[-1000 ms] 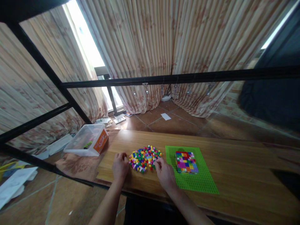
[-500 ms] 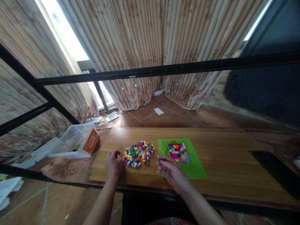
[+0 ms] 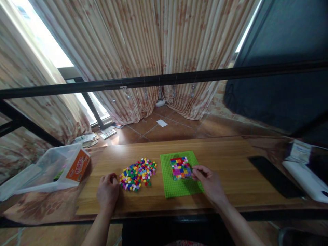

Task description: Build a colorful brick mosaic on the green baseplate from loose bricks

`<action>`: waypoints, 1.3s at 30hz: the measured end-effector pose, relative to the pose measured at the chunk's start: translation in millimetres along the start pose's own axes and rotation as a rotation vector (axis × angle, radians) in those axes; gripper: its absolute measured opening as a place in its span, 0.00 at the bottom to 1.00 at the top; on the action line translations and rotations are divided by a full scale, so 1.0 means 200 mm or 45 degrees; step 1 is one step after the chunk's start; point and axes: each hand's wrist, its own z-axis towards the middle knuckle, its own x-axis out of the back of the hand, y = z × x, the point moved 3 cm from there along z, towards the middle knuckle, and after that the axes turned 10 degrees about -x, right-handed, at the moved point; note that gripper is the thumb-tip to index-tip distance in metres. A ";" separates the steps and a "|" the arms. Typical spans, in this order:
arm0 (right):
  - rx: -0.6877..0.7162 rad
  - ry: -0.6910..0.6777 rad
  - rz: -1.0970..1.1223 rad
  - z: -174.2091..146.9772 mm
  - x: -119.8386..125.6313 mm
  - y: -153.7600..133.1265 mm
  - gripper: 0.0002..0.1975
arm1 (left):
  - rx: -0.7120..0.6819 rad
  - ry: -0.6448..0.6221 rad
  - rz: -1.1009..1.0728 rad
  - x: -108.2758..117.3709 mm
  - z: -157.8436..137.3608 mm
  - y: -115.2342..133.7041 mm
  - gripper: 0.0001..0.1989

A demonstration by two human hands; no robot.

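Note:
My left hand rests on the tabletop with curled fingers, beside the left edge of a pile of small coloured bricks. Whatever its fingers hold, if anything, is hidden. A green baseplate lies to the right of the pile. On it sits a low rectangular block of many-coloured bricks. My right hand reaches in over the baseplate's right side, thumb and forefinger pinched at the block's right edge. The small green brick seen in that pinch a moment ago is now hidden by the fingers.
A clear plastic box with an orange label stands left of the wooden board. At the right lie a flat black object and a white object. A black bar crosses beyond the table, before curtains.
My right hand has moved right with the small green brick, from left of the block to its right edge. The view has turned right. My left hand stays by the pile.

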 end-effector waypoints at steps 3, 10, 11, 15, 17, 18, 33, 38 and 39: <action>0.136 0.091 -0.319 0.09 0.04 -0.01 0.14 | 0.010 -0.016 -0.003 0.01 0.00 0.00 0.13; 0.358 0.198 -0.747 0.13 -0.01 -0.07 0.15 | 0.028 -0.032 0.004 0.01 0.00 0.00 0.14; 0.372 0.194 -0.783 0.12 -0.02 -0.08 0.15 | 0.026 -0.029 0.004 0.01 0.00 0.01 0.14; 0.420 0.190 -0.880 0.11 -0.05 -0.09 0.15 | 0.013 -0.005 -0.002 0.01 0.00 0.01 0.13; 0.441 0.181 -0.885 0.10 -0.06 -0.10 0.14 | 0.012 -0.003 -0.007 0.01 0.00 0.01 0.13; 0.449 0.174 -0.882 0.10 -0.06 -0.11 0.14 | 0.009 -0.004 -0.010 0.01 0.00 0.01 0.13; 0.231 0.059 -0.729 0.21 -0.01 -0.08 0.11 | 0.019 0.010 -0.035 0.01 -0.01 0.02 0.13; -0.027 -0.051 -0.354 0.25 0.01 -0.02 0.15 | 0.008 0.014 -0.024 0.01 -0.01 0.03 0.14; -0.080 -0.074 -0.278 0.25 0.01 0.00 0.16 | 0.007 0.020 -0.023 0.01 -0.01 0.03 0.14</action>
